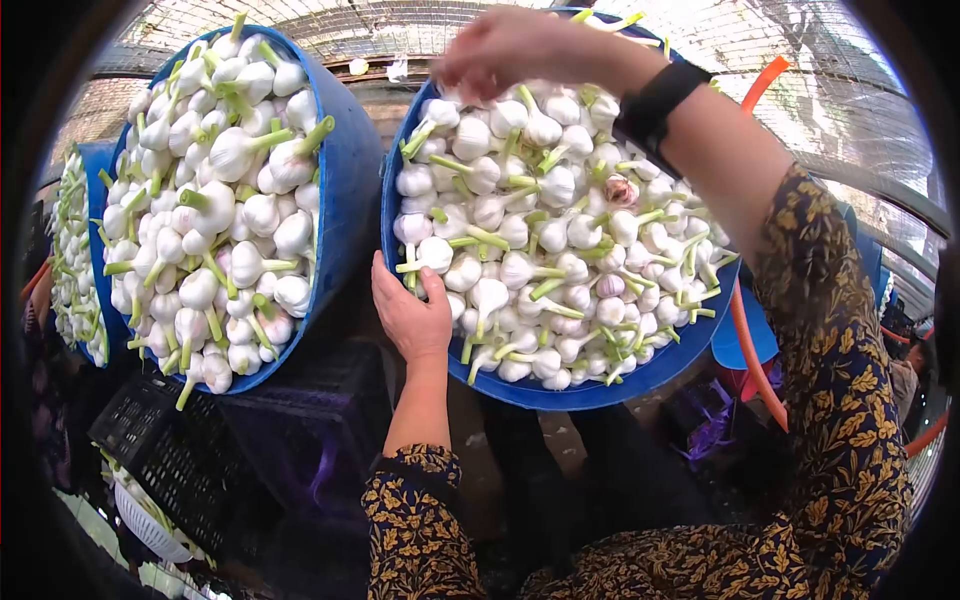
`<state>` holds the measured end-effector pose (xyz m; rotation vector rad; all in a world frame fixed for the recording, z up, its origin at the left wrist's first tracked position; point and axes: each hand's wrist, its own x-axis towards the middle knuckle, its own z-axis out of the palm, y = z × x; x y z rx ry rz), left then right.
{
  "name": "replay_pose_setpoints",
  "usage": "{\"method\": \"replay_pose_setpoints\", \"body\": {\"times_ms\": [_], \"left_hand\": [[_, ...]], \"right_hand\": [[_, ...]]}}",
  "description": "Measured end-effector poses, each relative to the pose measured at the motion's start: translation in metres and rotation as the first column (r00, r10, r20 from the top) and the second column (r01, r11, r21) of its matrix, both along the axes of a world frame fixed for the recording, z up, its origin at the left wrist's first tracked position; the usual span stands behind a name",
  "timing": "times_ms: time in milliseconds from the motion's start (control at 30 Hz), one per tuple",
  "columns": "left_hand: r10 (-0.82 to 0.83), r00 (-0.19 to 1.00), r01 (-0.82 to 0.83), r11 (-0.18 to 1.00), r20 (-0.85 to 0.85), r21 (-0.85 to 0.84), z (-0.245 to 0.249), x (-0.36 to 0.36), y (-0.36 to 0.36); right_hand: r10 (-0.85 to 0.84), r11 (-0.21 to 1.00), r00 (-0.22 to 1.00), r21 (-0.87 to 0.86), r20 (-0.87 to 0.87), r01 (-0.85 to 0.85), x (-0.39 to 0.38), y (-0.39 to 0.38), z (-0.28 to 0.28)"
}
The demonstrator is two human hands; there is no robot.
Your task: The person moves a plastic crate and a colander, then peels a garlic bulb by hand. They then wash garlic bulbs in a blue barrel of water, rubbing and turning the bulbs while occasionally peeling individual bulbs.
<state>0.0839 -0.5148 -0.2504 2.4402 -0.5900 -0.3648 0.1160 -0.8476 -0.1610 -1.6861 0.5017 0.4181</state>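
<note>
In the head view, a round blue tub [560,400] heaped with white garlic bulbs [555,187] with cut green stems stands in front of me. My left hand [412,312] grips the tub's left rim, fingers on the outer wall and thumb over the edge near a bulb [434,253]. Above the far side of the heap, my right hand [505,52] is smeared by motion, and whether anything is in its fingers cannot be made out. A black band [660,110] circles that wrist. One reddish-brown bulb [621,191] lies among the white ones.
To the left stands another blue tub [345,150] full of garlic, with a further one [80,260] beyond it. Black crates [165,430] sit below. An orange hose [757,360] runs along the right. Netting [830,80] hangs behind.
</note>
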Motion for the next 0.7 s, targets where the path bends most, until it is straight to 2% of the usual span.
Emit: {"method": "replay_pose_setpoints", "body": {"times_ms": [33, 100, 200, 267, 367, 400, 467, 533, 633, 700], "left_hand": [[0.000, 1.000, 0.000, 1.000, -0.005, -0.004, 0.000, -0.001, 0.001], [-0.002, 1.000, 0.002, 1.000, -0.005, -0.007, 0.000, -0.001, 0.001], [-0.007, 1.000, 0.007, 1.000, 0.015, -0.014, -0.002, -0.001, 0.002], [-0.006, 1.000, 0.006, 1.000, 0.006, -0.004, 0.000, -0.002, 0.003], [-0.004, 1.000, 0.004, 1.000, 0.006, -0.005, 0.000, -0.001, -0.001], [-0.005, 1.000, 0.005, 1.000, 0.001, -0.004, 0.001, -0.002, 0.000], [-0.010, 1.000, 0.010, 1.000, -0.005, 0.009, 0.002, -0.001, 0.002], [-0.006, 1.000, 0.006, 1.000, -0.015, 0.007, 0.002, -0.002, 0.002], [-0.010, 1.000, 0.010, 1.000, 0.002, -0.007, 0.000, -0.003, 0.001], [-0.010, 1.000, 0.010, 1.000, 0.009, 0.007, 0.000, -0.002, 0.000]], "right_hand": [[-0.001, 1.000, 1.000, 0.001, -0.011, 0.001, -0.012, -0.004, -0.002], [-0.057, 0.939, 0.998, -0.342, -0.023, 0.046, -0.034, -0.006, -0.004], [-0.139, 0.640, 0.990, -0.764, -0.006, 0.085, -0.074, 0.009, -0.017], [-0.051, 0.621, 0.997, -0.784, -0.059, -0.014, -0.116, 0.050, -0.042], [-0.158, 0.589, 0.956, -0.801, -0.246, -0.109, -0.117, 0.076, -0.063], [-0.158, 0.595, 0.956, -0.797, -0.246, -0.106, -0.114, 0.078, -0.071], [-0.348, 0.632, 0.911, -0.773, -0.220, 0.054, -0.110, 0.082, -0.086], [-0.360, 0.676, 0.903, -0.733, -0.237, 0.077, -0.110, 0.079, -0.085], [-0.273, 0.730, 0.930, -0.683, -0.246, 0.034, -0.115, 0.058, -0.073], [-0.075, 0.894, 0.975, -0.447, -0.209, -0.027, -0.113, 0.031, -0.055]]}}
